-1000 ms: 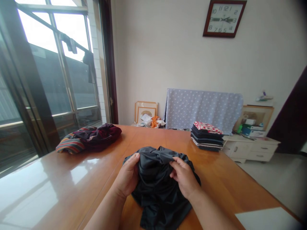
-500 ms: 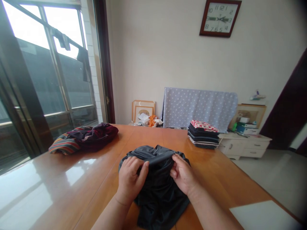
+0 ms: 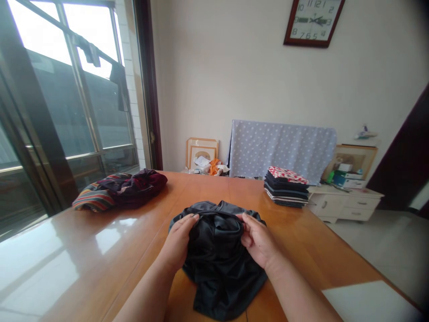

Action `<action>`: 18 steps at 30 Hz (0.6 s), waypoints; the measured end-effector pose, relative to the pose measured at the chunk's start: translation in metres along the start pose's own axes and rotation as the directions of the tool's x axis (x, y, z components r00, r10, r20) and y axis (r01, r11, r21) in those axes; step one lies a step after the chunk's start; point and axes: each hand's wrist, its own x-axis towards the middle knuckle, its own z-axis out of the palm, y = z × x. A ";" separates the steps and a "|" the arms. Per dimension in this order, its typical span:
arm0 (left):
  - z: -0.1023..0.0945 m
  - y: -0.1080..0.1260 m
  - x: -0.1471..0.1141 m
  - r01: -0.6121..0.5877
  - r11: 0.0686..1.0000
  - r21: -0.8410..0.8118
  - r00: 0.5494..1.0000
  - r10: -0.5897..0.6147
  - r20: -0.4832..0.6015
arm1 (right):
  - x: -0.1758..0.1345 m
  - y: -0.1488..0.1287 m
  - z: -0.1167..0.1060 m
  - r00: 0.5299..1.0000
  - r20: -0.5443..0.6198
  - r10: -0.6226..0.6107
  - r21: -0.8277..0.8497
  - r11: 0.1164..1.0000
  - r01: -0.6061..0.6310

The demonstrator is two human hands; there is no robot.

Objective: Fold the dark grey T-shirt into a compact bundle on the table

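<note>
A dark, slightly shiny garment (image 3: 221, 268) lies bunched on the wooden table (image 3: 295, 250) in front of me; its exact kind does not show. My left hand (image 3: 179, 239) pinches the garment's upper edge on the left side, thumb on top. On the right side, my right hand (image 3: 258, 237) grips the same edge between thumb and fingers. Between the two hands the edge is spread, with an opening and loose folds beneath it. The lower part of the cloth hangs flat toward me on the tabletop.
A heap of striped and dark red clothes (image 3: 120, 190) lies at the table's back left. A stack of folded clothes (image 3: 286, 187) stands at the back right. A white sheet (image 3: 372, 302) rests at the right front edge. Behind are a dotted cloth (image 3: 281, 147) and a white cabinet (image 3: 355, 205).
My left hand has closed its fingers on the garment's edge, where before it lay over the cloth with the thumb apart. The edge now opens wider. My right hand keeps its hold.
</note>
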 end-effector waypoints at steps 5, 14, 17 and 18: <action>-0.008 0.006 0.010 0.081 0.914 -0.397 0.991 -0.117 -0.067 | -0.003 0.001 0.001 0.996 -0.052 -0.074 -0.140 0.988 0.066; -0.041 0.014 0.032 -0.318 0.855 -0.409 0.867 0.087 -0.491 | -0.023 -0.008 0.015 0.978 0.209 0.021 -0.414 0.908 0.068; -0.050 0.009 0.036 -0.311 0.920 -0.237 0.824 0.137 -0.550 | -0.031 -0.012 0.018 0.932 0.349 0.094 -0.508 0.855 0.104; -0.052 0.005 0.036 -0.280 0.946 -0.162 0.820 0.149 -0.552 | -0.033 -0.013 0.019 0.904 0.404 0.141 -0.548 0.829 0.116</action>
